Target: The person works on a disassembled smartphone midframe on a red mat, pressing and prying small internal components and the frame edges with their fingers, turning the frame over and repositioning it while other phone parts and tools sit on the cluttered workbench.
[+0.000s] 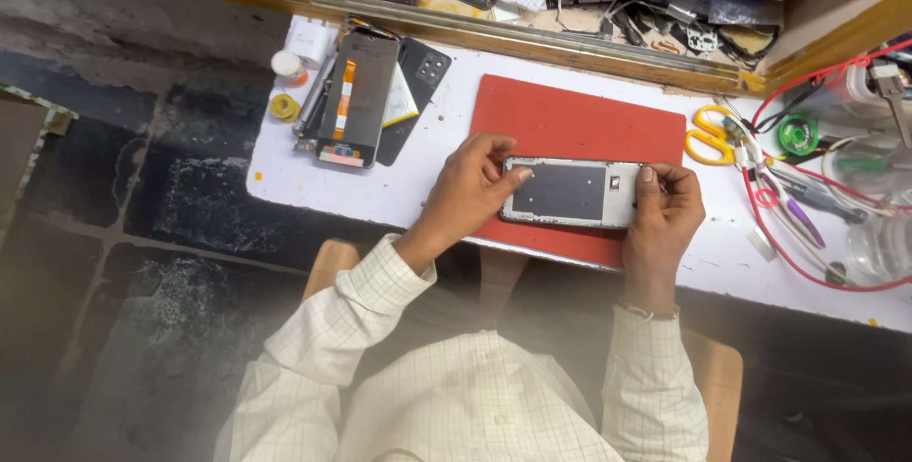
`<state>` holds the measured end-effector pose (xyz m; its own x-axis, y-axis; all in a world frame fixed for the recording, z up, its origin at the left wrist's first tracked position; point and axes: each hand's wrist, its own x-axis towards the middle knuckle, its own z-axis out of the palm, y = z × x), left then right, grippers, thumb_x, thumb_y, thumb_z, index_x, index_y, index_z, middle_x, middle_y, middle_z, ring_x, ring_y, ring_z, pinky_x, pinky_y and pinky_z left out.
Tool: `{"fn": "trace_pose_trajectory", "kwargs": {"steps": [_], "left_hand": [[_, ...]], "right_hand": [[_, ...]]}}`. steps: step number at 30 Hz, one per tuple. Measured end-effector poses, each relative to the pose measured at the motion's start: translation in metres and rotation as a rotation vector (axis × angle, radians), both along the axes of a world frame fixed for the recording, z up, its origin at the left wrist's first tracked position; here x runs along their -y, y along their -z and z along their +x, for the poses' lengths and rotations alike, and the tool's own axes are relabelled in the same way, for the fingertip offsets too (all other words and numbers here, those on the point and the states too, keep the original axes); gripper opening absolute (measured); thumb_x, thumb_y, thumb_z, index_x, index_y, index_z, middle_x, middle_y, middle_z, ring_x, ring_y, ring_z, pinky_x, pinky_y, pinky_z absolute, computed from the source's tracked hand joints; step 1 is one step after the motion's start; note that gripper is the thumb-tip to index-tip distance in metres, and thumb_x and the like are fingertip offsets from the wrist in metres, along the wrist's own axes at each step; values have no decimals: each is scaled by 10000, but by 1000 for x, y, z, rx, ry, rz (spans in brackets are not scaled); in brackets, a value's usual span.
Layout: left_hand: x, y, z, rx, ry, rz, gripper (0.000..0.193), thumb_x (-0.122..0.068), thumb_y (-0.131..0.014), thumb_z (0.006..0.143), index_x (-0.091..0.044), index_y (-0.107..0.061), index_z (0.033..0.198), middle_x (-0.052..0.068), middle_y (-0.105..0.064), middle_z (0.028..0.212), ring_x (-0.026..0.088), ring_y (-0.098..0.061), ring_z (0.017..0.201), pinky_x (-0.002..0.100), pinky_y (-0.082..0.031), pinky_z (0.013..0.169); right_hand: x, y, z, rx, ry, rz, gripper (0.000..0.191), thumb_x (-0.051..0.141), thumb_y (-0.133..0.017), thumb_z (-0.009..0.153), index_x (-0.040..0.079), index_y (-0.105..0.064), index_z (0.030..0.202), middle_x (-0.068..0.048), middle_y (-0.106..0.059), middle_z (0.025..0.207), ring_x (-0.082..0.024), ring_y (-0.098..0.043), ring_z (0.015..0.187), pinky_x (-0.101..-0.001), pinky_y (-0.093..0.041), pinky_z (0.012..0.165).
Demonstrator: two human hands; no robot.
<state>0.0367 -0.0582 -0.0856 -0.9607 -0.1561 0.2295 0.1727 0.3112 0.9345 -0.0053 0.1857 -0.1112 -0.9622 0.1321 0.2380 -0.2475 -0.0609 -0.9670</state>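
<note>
An opened phone frame [570, 192], silver with a dark rectangular middle, lies on a red mat [570, 120] on the white worktable [418, 187]. My left hand [470, 187] grips its left end, fingers curled over the corner. My right hand [665, 210] holds its right end, thumb pressed on the top right edge. Both sleeves are pale checked fabric.
At the back left lie a phone screen panel with an orange ribbon [353, 96], a dark back cover [418, 82], a small bottle [287, 66] and a yellow tape roll [283, 107]. Yellow scissors [709, 134], red wires [779, 225], pens and a green reel [798, 134] crowd the right.
</note>
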Motion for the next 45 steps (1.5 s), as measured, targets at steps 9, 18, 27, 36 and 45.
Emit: {"fn": "trace_pose_trajectory", "kwargs": {"steps": [9, 18, 27, 36, 45], "left_hand": [[-18, 31, -7, 127, 72, 285, 405, -152, -789, 913, 21, -631, 1244, 65, -684, 995, 79, -616, 804, 231, -552, 719], [-16, 36, -5, 129, 176, 668, 216, -33, -713, 920, -8, -631, 1118, 104, -703, 1070, 134, -681, 962, 254, -580, 861], [-7, 36, 8, 253, 205, 962, 229, -28, -717, 916, -46, -574, 1095, 128, -649, 1134, 181, -639, 1019, 297, -557, 881], [-6, 10, 3, 335, 473, 1262, 617, -45, -651, 835, -27, -496, 1432, 170, -587, 1425, 246, -616, 1282, 371, -529, 1097], [-11, 11, 7, 384, 544, 1217, 789, 92, -453, 727, 47, -448, 1515, 202, -555, 1468, 261, -605, 1274, 347, -534, 1066]], "right_hand": [[-5, 9, -2, -11, -23, -232, 106, 59, -680, 1060, 5, -608, 1115, -27, -662, 1004, -54, -589, 867, -206, -513, 824], [11, -12, 10, -64, 104, 153, 68, 62, -700, 995, 22, -649, 1017, 44, -576, 1037, -29, -570, 824, -182, -493, 718], [32, -25, 32, -98, 212, 571, 86, 29, -763, 951, 1, -754, 1031, -37, -613, 889, -101, -515, 699, -264, -430, 627], [36, -31, 34, -61, 190, 685, 88, 17, -735, 934, 6, -748, 1020, -73, -634, 852, -135, -570, 655, -294, -469, 615], [31, -32, 25, -36, 207, 577, 83, 17, -761, 922, -1, -761, 1003, -51, -661, 841, -100, -544, 640, -255, -458, 590]]}}
